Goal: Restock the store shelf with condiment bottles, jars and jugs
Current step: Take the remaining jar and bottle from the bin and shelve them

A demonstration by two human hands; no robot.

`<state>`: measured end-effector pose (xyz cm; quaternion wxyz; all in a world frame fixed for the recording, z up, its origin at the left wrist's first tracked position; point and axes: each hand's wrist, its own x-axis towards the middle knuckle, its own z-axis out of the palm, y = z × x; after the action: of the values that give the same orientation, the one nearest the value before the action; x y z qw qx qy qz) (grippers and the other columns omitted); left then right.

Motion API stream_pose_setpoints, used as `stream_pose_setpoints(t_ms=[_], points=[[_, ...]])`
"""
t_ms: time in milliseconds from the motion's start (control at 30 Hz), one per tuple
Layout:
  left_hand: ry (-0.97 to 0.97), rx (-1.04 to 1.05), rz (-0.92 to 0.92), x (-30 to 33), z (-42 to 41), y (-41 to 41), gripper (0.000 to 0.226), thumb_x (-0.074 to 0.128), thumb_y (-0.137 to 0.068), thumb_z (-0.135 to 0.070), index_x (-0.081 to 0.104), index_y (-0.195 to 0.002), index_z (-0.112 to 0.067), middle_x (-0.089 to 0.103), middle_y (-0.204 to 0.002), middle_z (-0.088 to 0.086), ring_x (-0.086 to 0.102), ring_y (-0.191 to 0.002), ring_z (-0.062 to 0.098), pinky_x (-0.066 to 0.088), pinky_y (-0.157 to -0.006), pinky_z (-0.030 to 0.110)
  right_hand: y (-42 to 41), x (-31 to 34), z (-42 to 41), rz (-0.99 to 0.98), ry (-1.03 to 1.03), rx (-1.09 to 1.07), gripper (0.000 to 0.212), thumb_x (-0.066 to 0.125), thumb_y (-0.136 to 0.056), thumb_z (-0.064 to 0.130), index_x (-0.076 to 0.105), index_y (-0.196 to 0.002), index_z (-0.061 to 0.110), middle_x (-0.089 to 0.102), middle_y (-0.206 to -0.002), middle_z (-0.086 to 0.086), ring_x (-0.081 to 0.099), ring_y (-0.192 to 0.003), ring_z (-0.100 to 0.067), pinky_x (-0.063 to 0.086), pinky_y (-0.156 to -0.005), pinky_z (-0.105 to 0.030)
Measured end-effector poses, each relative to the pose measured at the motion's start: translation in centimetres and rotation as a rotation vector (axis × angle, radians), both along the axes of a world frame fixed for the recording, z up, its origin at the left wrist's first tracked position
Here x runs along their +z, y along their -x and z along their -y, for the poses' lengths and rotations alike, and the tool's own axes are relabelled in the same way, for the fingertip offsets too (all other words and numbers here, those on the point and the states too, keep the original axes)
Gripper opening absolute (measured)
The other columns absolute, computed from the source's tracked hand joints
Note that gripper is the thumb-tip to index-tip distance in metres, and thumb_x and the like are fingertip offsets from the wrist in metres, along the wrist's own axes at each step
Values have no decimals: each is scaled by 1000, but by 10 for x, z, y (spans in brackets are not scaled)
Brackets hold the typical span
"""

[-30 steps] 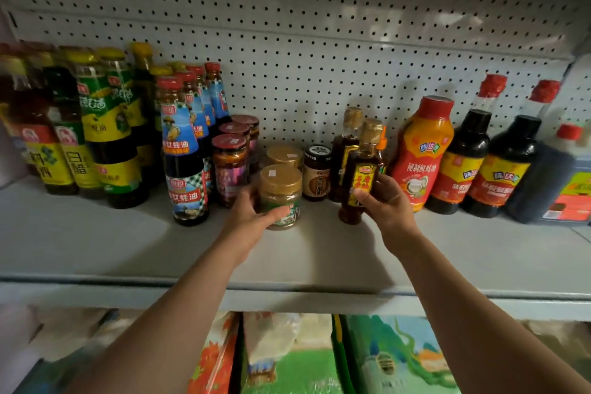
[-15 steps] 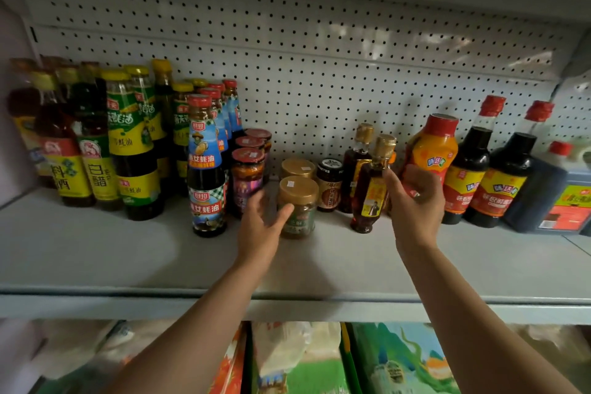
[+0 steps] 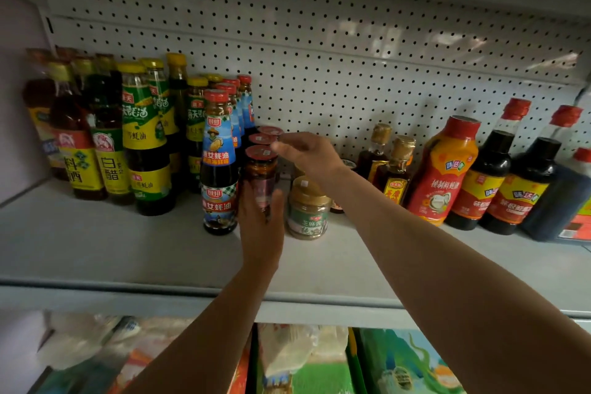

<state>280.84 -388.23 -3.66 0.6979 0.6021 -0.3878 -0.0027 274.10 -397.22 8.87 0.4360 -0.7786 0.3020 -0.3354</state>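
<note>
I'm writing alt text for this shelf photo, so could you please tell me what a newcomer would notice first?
Two bare arms reach in from below: the left hand wraps a red-lidded glass jar of dark sauce at mid-shelf, while the right hand hovers above the jars behind it. To the right stands a bright orange squeeze bottle with a red cap, and tall yellow-capped bottles crowd the left end.

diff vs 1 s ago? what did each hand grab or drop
The right hand let go of the small gold-capped bottle and swung left, above the red-lidded jars. The left hand left the tan-lidded jar and now wraps the front red-lidded jar. Both released items stand on the shelf; other bottles unchanged.
</note>
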Motion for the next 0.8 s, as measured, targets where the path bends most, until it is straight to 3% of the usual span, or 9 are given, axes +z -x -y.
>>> stream_pose_setpoints(t_ms=[100, 167, 300, 367, 500, 633, 800], points=[[-2, 19, -54, -1, 2, -1, 70, 41, -95, -59, 31, -153, -20, 37, -156, -1, 32, -143, 13, 28, -113, 24, -23, -7, 19, -1, -43, 134, 42, 86, -80, 29, 76, -118, 16, 68, -128, 9, 63, -119, -8, 51, -105, -31], [-28, 29, -67, -1, 2, -1, 62, 44, -100, -48, 31, -153, -19, 36, -156, 1, 32, -143, 15, 26, -109, 19, -31, -6, 26, -35, -39, 178, 47, 87, -78, 25, 74, -123, 17, 62, -136, 12, 60, -124, -7, 46, -111, -33], [-91, 26, -91, -4, 3, 0, 56, 45, -102, -39, 32, -153, -19, 39, -154, 4, 36, -139, 16, 26, -103, 20, -40, 5, 33, -314, 214, 112, 75, 79, -61, 70, 67, -129, 41, 57, -141, 21, 50, -135, -10, 32, -120, -41], [-108, 25, -88, -5, 4, 0, 59, 43, -101, -45, 32, -153, -19, 40, -153, 5, 38, -139, 21, 27, -103, 21, -41, 10, 35, -411, 299, 98, 80, 72, -57, 79, 65, -129, 45, 52, -149, 17, 43, -141, -18, 27, -122, -43], [-112, 27, -79, -5, 4, 0, 68, 36, -95, -53, 31, -153, -20, 39, -154, 7, 37, -139, 21, 26, -104, 23, -42, 16, 30, -498, 336, 141, 69, 75, -72, 68, 63, -134, 41, 45, -156, 10, 38, -145, -16, 20, -124, -44], [-98, 28, -95, -4, 4, 0, 68, 34, -94, -58, 31, -152, -23, 38, -155, 4, 35, -141, 20, 26, -108, 25, -43, 3, 36, -380, 234, 156, 90, 74, -40, 85, 69, -121, 47, 51, -149, 18, 41, -142, -12, 29, -122, -43], [-51, 38, -120, -5, 3, -1, 75, 31, -90, -68, 39, -149, -21, 45, -150, 1, 41, -137, 18, 35, -113, 34, -33, 13, 33, -382, 256, 178, 71, 77, -51, 73, 71, -117, 47, 60, -140, 16, 51, -133, -6, 38, -117, -38]])
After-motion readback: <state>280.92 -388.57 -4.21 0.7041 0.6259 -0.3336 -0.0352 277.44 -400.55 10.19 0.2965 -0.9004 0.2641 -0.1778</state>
